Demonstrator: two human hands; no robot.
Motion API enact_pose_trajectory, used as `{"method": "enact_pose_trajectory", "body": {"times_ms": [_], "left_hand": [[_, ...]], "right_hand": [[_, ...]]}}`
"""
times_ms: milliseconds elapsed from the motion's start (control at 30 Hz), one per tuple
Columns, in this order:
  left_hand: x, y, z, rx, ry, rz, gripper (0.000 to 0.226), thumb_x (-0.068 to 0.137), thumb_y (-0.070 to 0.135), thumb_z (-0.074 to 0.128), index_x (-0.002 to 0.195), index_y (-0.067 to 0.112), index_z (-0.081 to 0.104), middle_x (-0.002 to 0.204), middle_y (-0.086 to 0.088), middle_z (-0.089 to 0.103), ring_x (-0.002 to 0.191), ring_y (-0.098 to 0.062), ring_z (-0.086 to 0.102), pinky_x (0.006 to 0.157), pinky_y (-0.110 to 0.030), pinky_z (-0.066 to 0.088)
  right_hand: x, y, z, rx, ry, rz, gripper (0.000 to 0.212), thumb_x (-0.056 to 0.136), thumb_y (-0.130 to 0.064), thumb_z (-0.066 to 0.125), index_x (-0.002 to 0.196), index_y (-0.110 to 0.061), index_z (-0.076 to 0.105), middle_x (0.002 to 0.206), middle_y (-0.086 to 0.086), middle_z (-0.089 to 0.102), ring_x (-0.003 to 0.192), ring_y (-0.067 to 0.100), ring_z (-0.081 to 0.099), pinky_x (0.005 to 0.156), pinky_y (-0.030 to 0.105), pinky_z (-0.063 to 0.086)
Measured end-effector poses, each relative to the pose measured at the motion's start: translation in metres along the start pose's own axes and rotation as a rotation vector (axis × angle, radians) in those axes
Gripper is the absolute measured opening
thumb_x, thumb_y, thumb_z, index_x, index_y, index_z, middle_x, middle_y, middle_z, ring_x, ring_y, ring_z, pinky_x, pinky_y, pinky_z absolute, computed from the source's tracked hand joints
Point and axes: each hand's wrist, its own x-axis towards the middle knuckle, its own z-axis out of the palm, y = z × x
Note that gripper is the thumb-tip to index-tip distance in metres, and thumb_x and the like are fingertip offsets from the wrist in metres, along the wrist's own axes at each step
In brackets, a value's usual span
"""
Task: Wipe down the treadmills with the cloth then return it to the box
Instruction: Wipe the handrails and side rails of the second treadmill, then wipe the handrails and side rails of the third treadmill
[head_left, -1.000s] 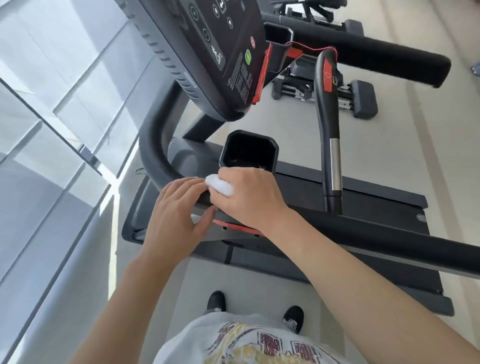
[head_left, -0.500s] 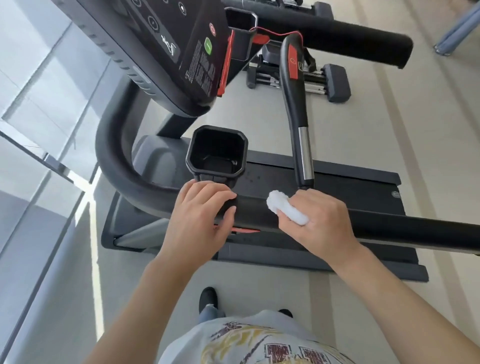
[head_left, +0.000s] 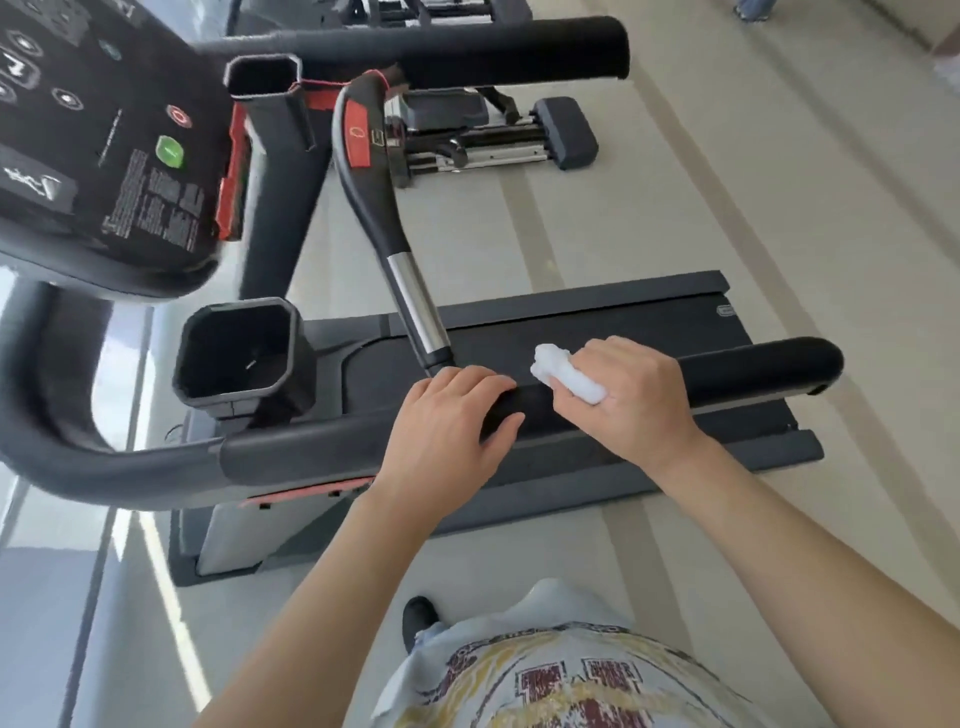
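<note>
A black treadmill fills the view; its near padded handrail runs left to right across the middle. My right hand grips a bunched white cloth and holds it against the top of that handrail. Just to its left, my left hand rests on the same rail with fingers curled over it and the thumb underneath. The running belt lies beyond the rail. No box is in view.
The console with a green button hangs at upper left. A square cup holder sits left of my hands, and a pulse-grip bar rises beside them. A second handrail crosses the top. Gym equipment stands on the pale floor behind.
Both hands have slid to the right along the near handrail, the right one carrying the cloth past the base of the pulse-grip bar. The camera has swung right too.
</note>
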Motion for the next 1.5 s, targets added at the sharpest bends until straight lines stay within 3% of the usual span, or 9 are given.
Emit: {"method": "enact_pose_trajectory", "body": {"times_ms": [200,333,533,667,867,967,1067,1233,1500], "left_hand": [[0.056,0.065,0.040,-0.006,-0.139,0.089,0.042,0.101,0.050,0.055,0.134,0.025,0.063,0.124,0.009,0.066,0.105,-0.019,0.062,0.088,-0.038,0.053],[0.088,0.106,0.064,-0.024,-0.183,0.129,0.042,0.102,0.050,0.058,0.137,0.027,0.059,0.127,0.010,0.063,0.110,-0.017,0.061,0.088,-0.037,0.055],[0.127,0.167,0.099,-0.051,-0.243,0.192,0.049,0.101,0.044,0.062,0.147,0.029,0.053,0.138,0.011,0.056,0.119,-0.016,0.056,0.087,-0.038,0.056],[0.143,0.193,0.117,-0.076,-0.248,0.268,0.051,0.100,0.037,0.065,0.148,0.025,0.054,0.141,0.009,0.054,0.125,-0.018,0.052,0.091,-0.038,0.055],[0.163,0.223,0.135,-0.153,-0.283,0.427,0.046,0.098,0.031,0.068,0.142,0.021,0.061,0.146,0.006,0.053,0.133,-0.024,0.048,0.104,-0.037,0.049],[0.174,0.240,0.145,-0.207,-0.307,0.553,0.039,0.098,0.029,0.067,0.136,0.021,0.064,0.141,0.006,0.057,0.127,-0.024,0.052,0.103,-0.045,0.051],[0.182,0.257,0.154,-0.246,-0.358,0.684,0.037,0.097,0.031,0.062,0.133,0.021,0.066,0.138,0.005,0.060,0.124,-0.024,0.055,0.101,-0.051,0.051],[0.191,0.277,0.160,-0.305,-0.441,0.853,0.035,0.098,0.028,0.060,0.131,0.020,0.067,0.135,0.006,0.061,0.125,-0.022,0.054,0.103,-0.051,0.050],[0.174,0.302,0.155,-0.418,-0.603,1.036,0.034,0.098,0.029,0.058,0.130,0.021,0.067,0.134,0.007,0.060,0.123,-0.017,0.051,0.104,-0.049,0.049]], "right_hand": [[-0.026,0.080,-0.035,-0.100,0.089,0.083,0.043,0.080,-0.011,0.079,0.062,-0.017,0.040,0.056,-0.003,0.033,0.053,0.020,0.032,0.045,0.034,0.032],[-0.045,0.134,-0.066,-0.211,0.230,0.173,0.039,0.088,-0.011,0.060,0.067,-0.021,0.029,0.060,-0.005,0.024,0.055,0.019,0.026,0.046,0.034,0.029],[-0.089,0.182,-0.103,-0.177,0.228,0.452,0.030,0.093,-0.020,0.062,0.067,-0.011,0.050,0.061,-0.001,0.044,0.056,0.020,0.043,0.044,0.030,0.035],[-0.107,0.189,-0.115,-0.114,0.220,0.629,0.034,0.097,-0.027,0.063,0.071,-0.015,0.044,0.064,-0.007,0.041,0.059,0.016,0.039,0.048,0.027,0.030],[-0.150,0.186,-0.145,0.049,0.293,1.016,0.046,0.103,-0.035,0.063,0.072,-0.019,0.032,0.060,-0.006,0.034,0.057,0.012,0.038,0.051,0.022,0.026],[-0.161,0.178,-0.163,0.019,0.349,1.147,0.046,0.103,-0.039,0.062,0.074,-0.014,0.037,0.062,-0.002,0.039,0.058,0.017,0.038,0.053,0.037,0.034],[-0.168,0.166,-0.181,-0.043,0.424,1.225,0.044,0.103,-0.042,0.061,0.078,-0.009,0.044,0.068,0.008,0.049,0.062,0.026,0.047,0.057,0.042,0.042],[-0.175,0.130,-0.203,-0.111,0.589,1.311,0.045,0.104,-0.036,0.063,0.072,-0.020,0.036,0.062,-0.008,0.035,0.058,0.012,0.033,0.055,0.031,0.027],[-0.199,0.060,-0.210,-0.212,0.762,1.507,0.046,0.104,-0.039,0.062,0.071,-0.024,0.033,0.061,-0.008,0.032,0.057,0.012,0.031,0.055,0.031,0.026]]}}
